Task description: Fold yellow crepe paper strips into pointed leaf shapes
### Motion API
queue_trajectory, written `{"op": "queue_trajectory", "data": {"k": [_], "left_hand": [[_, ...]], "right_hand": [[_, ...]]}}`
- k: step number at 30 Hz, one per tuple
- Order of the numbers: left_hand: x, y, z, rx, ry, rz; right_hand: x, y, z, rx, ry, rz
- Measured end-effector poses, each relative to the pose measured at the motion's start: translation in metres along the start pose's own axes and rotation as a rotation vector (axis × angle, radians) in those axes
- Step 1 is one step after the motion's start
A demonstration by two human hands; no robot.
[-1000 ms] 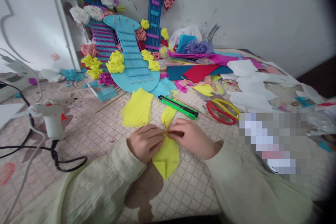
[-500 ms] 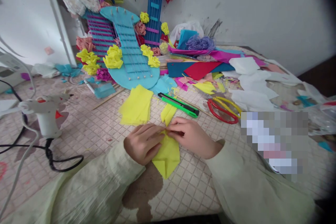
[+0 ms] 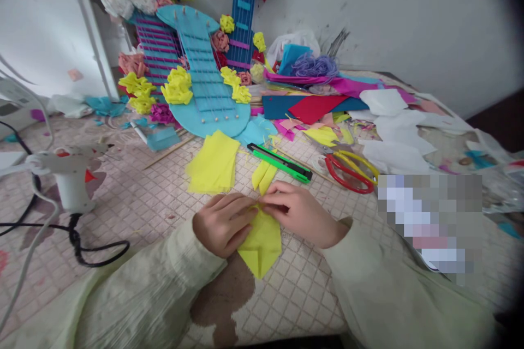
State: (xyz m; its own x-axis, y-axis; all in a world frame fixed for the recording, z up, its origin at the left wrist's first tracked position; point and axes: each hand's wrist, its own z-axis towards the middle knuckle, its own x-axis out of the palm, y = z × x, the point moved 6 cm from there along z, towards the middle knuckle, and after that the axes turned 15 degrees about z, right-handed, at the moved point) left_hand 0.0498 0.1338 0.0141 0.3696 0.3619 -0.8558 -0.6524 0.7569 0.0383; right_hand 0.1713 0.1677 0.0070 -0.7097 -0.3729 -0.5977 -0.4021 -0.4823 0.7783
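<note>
A piece of yellow crepe paper point(image 3: 264, 234) lies on the quilted cloth, its lower end folded to a point. My left hand point(image 3: 225, 223) rests along its upper left edge, fingers closed on the paper near the top. From the other side my right hand point(image 3: 301, 212) pinches the same top end between thumb and forefinger. The fingertips of both hands nearly meet there and hide the paper's tip. Just beyond them lie folded yellow strips point(image 3: 264, 175) and a green utility knife point(image 3: 280, 162). A stack of yellow paper sheets point(image 3: 213, 163) sits to the left.
A white glue gun point(image 3: 71, 180) with its cable stands at left. Red and yellow scissors point(image 3: 350, 172) lie at right. Behind are a light blue cardboard guitar point(image 3: 200, 76) with yellow paper flowers, purple yarn point(image 3: 315, 65), and white paper scraps point(image 3: 395, 139).
Both hands keep nearly the same hold on the yellow paper. The view has shifted very slightly; nothing else has visibly moved.
</note>
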Motion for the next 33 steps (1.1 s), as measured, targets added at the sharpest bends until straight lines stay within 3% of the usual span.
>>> {"op": "queue_trajectory", "data": {"k": [7, 12, 33], "left_hand": [[0.005, 0.002, -0.005, -0.046, -0.019, -0.041], [0.005, 0.000, -0.004, 0.037, 0.054, -0.013], [0.003, -0.013, -0.004, -0.110, -0.113, 0.204]], "right_hand": [[0.001, -0.001, 0.000, 0.006, 0.021, -0.019], [0.001, 0.000, 0.000, 0.015, 0.026, -0.023], [0.002, -0.001, 0.000, 0.015, 0.013, -0.011]]}}
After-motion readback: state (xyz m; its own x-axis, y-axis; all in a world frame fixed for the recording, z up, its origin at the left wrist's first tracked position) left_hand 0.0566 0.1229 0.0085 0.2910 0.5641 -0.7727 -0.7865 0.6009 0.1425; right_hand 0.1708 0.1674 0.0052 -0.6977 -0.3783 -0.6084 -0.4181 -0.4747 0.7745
